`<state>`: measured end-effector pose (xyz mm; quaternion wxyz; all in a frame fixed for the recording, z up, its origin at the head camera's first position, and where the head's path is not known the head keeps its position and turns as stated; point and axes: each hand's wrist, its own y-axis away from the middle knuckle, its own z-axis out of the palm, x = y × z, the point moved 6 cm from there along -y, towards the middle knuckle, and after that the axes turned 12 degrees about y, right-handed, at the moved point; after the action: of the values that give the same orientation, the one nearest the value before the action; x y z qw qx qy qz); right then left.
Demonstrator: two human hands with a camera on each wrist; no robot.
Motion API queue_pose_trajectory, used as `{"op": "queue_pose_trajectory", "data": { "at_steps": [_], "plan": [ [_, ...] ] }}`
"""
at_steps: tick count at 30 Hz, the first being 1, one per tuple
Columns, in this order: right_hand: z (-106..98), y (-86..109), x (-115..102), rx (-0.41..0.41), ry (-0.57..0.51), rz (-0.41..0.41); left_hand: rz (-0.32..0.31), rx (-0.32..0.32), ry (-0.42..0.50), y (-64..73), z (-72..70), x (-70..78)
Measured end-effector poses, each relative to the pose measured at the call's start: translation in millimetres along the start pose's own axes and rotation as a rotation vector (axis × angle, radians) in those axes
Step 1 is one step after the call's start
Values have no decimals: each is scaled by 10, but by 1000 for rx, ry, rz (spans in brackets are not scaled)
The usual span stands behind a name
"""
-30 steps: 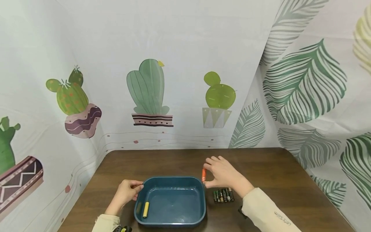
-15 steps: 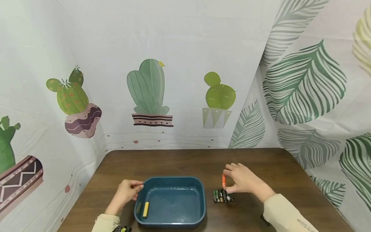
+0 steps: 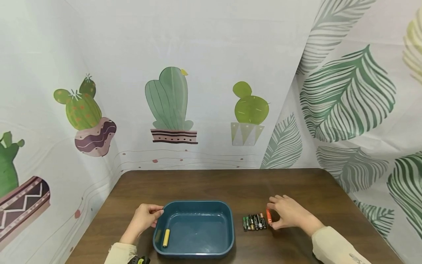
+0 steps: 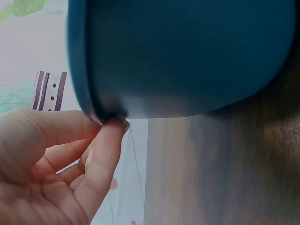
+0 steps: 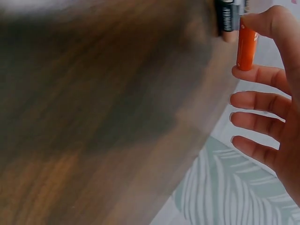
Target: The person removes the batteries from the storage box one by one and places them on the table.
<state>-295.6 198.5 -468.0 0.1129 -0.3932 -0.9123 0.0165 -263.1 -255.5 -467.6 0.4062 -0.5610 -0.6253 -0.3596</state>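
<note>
Between thumb and index finger my right hand [image 3: 290, 212] pinches an orange battery [image 3: 269, 216] by its two ends, just right of a row of several dark batteries [image 3: 254, 222]. In the right wrist view the orange battery [image 5: 247, 47] spans thumb and index finger, while the other fingers stay spread. My left hand [image 3: 142, 220] pinches the left rim of a blue rectangular tray [image 3: 194, 254]. The left wrist view shows its thumb and a finger at the tray's rim [image 4: 82, 89]. A yellow battery [image 3: 166, 238] lies inside the tray at the left.
The brown wooden table [image 3: 197, 183] carries everything. Behind it hangs a white cloth [image 3: 211, 110] printed with cacti and leaves. The dark batteries lie side by side between the tray and my right hand.
My right hand has carried the orange battery from the tray's right rim rightward, past the dark batteries, and lower to their right end. My left hand has stayed at the tray's rim.
</note>
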Motion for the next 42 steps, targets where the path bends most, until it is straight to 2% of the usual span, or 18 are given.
{"op": "queue_pose_trajectory", "data": {
  "at_steps": [7,11,19,26,31,38,42],
  "plan": [
    [143,24,5,-41,-13,-20,-19,0,4,5,3,-7],
    [184,10,-10,-60,-2,-22,-9,-5,8,8,9,-6],
    [168,-21,-42,-39,23,-27,3,-10,23,12,19,-10],
    [220,-41,-29,-80,2,14,-6,-4,28,10,11,-16],
    [232,-39,-35,-100,-15,19,-1,-7,28,16,7,-10],
    [217,-37,-41,-112,-32,23,-24,13,25,12,7,-25],
    [194,-34,-38,-119,-37,25,-5,1,23,14,7,-7]
  ]
}}
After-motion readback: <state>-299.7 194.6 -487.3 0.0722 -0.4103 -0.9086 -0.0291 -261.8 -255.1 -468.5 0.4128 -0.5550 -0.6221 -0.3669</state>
